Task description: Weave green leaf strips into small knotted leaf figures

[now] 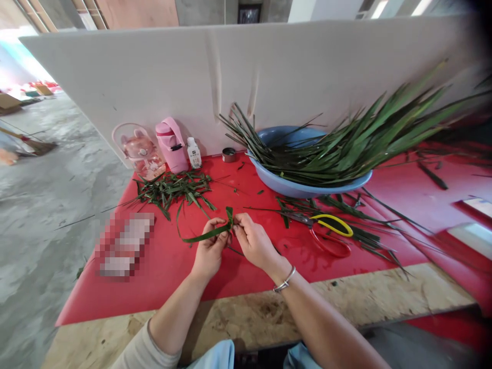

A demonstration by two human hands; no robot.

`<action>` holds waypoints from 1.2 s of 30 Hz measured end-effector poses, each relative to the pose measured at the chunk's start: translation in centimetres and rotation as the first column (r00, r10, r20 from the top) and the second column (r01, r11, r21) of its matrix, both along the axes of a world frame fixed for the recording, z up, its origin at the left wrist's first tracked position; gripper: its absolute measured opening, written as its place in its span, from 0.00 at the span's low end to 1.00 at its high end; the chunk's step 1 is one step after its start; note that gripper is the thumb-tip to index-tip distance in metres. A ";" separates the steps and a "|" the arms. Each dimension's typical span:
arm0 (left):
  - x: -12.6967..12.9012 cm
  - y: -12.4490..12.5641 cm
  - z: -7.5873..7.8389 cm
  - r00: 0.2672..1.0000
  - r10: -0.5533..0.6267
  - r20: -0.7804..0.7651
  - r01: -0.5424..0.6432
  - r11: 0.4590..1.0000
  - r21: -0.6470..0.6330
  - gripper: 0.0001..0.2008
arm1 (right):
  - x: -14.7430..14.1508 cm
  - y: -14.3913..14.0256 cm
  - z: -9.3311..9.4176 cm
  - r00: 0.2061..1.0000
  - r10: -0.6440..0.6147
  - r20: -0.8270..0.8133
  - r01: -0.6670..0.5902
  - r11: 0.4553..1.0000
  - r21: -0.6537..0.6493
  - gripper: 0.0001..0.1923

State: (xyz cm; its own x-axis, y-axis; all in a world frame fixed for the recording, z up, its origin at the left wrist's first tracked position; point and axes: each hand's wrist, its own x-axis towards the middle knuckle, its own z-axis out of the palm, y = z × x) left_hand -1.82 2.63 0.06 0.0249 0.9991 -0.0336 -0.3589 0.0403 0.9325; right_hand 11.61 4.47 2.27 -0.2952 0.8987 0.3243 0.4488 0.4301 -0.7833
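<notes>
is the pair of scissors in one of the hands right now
No, the scissors lie on the red table cover, apart from the right hand; both it and the left hand hold a green leaf strip.

A table (126, 287) covered with a red sheet stretches ahead of the hands, its bare chipboard edge (384, 297) showing on the near side just below them. Beyond the hands, a tall white board (192, 77) stands upright along the far edge of the table like a screen, with 2 shallow creases running down its middle. Off to the left of the hands lies a grey concrete floor (46, 205), dusty and stained, brightening toward strong daylight at the far left, while a brown panel (134, 13) and a grey wall (203, 10) show above the board.
</notes>
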 end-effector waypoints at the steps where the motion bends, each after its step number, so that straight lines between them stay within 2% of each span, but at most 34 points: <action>1: 0.0 0.0 0.0 1.000 0.011 -0.013 -0.011 1.000 0.003 0.14 | -0.1 0.0 0.1 0.999 -0.022 -0.037 0.022 1.000 0.015 0.07; 4: -0.1 0.0 -0.2 0.999 0.017 -0.047 -0.017 1.000 0.011 0.13 | -0.1 0.1 0.2 0.975 -0.052 -0.216 0.051 0.999 -0.008 0.06; 7: -0.1 0.0 -0.6 0.999 -0.012 -0.047 0.013 1.000 0.009 0.12 | -0.1 0.3 -0.1 0.895 -0.080 -0.440 -0.014 0.978 -0.206 0.10; 10: 0.0 0.0 -0.7 0.998 -0.033 -0.047 0.033 0.999 0.007 0.12 | -0.4 0.6 -0.5 0.776 -0.191 -0.601 -0.104 0.901 -0.421 0.10; 14: 0.2 -0.1 -0.5 0.997 -0.042 -0.060 0.042 0.999 0.005 0.12 | -0.6 0.8 -0.6 0.621 -0.290 -0.728 -0.301 0.769 -0.563 0.15; 17: 0.3 -0.1 -0.3 0.998 -0.034 -0.053 0.034 0.999 -0.004 0.13 | -0.4 0.8 -0.4 0.588 -0.310 -0.747 -0.432 0.660 -0.614 0.15; 20: 0.4 -0.1 0.2 0.999 -0.034 -0.042 0.033 0.999 -0.029 0.14 | -0.3 0.9 -0.4 0.549 -0.380 -0.744 -0.441 0.625 -0.644 0.14; 23: 0.5 -0.1 0.8 0.998 -0.055 -0.023 0.053 0.997 -0.050 0.13 | -0.6 0.8 -0.5 0.539 -0.400 -0.741 -0.433 0.623 -0.651 0.15; 26: 0.7 -0.2 1.3 0.997 -0.078 0.009 0.078 0.995 -0.057 0.13 | -1.1 0.7 -0.6 0.554 -0.402 -0.729 -0.377 0.660 -0.650 0.16; 31: 0.7 -0.1 0.8 0.996 -0.076 0.056 0.081 0.993 -0.081 0.12 | -1.5 0.7 -1.1 0.610 -0.362 -0.705 -0.225 0.774 -0.592 0.14; 34: 0.7 -0.1 0.1 0.995 -0.072 0.074 0.080 0.991 -0.105 0.10 | -1.6 0.6 -1.5 0.639 -0.319 -0.700 -0.098 0.869 -0.485 0.12; 36: 0.8 -0.1 -0.2 0.990 -0.064 0.122 0.079 0.989 -0.126 0.10 | -1.6 0.4 -1.6 0.687 -0.292 -0.666 0.007 0.918 -0.396 0.09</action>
